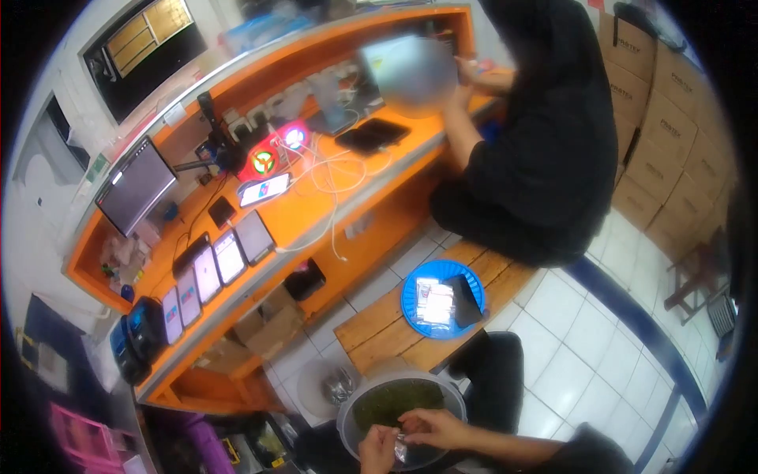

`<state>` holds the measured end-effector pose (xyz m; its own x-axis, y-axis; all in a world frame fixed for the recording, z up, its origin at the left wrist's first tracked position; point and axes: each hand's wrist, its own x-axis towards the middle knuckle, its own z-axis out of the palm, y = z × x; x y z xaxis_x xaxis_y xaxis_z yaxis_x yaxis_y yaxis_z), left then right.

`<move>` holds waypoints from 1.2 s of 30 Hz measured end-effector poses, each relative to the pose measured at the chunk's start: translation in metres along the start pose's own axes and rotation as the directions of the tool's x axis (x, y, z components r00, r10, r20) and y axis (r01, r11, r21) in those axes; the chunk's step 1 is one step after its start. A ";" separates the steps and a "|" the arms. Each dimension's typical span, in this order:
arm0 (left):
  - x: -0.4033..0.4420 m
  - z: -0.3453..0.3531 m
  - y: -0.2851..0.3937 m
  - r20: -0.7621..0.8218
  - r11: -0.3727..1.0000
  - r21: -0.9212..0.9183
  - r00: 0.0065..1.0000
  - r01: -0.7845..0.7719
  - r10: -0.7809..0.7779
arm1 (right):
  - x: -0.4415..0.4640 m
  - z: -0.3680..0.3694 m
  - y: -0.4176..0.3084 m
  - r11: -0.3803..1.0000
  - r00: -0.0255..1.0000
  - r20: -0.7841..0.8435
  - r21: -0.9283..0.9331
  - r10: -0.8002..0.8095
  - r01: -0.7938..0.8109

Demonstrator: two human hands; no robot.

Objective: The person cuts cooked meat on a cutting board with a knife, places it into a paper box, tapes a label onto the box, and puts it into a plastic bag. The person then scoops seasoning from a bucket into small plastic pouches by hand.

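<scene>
Over a grey tub (456,393) holding a dark green loose material (391,401), my left hand (377,450) and my right hand (436,429) meet at the near side. Between their closed fingertips is a small shiny clear plastic packet (400,450), which hangs down a little. What it contains is too small to tell. A blue round plastic tray (410,308) lies on the wooden bench (375,340) beyond the tub. On it are several pale packets (434,302) and a black flat object (466,300).
A whitish bin (312,387) stands left of the tub. Several phones (207,272), a monitor (138,186) and cables cover the orange counter (308,225). A person in black (545,142) sits at the bench's far end. Stacked cardboard boxes (667,150) stand at the right.
</scene>
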<state>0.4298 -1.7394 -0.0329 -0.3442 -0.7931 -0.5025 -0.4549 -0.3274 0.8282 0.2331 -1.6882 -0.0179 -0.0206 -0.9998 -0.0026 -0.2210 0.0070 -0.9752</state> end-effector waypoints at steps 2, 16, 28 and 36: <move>0.005 -0.001 -0.008 -0.094 0.960 0.045 0.956 -0.275 0.278 | 0.009 -0.006 0.004 0.923 0.948 0.271 0.295 0.165 -0.245; -0.006 -0.001 0.020 -0.057 0.760 0.584 0.919 -0.287 0.391 | 0.012 0.003 0.020 0.765 0.930 -0.036 -0.580 -0.367 0.279; -0.008 -0.011 0.027 -0.124 0.917 0.330 0.952 -0.226 0.279 | 0.019 -0.020 -0.002 0.972 0.970 0.085 0.052 0.226 -0.231; -0.022 -0.001 0.060 -0.397 0.662 0.695 0.616 -0.282 0.680 | 0.020 -0.020 -0.009 0.988 0.987 -0.087 -0.067 0.134 -0.140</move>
<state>0.4113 -1.7424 0.0276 -0.1949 -0.9154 0.3521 -0.7746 0.3639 0.5173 0.2150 -1.7081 -0.0045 -0.1349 -0.9843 -0.1137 -0.2807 0.1480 -0.9483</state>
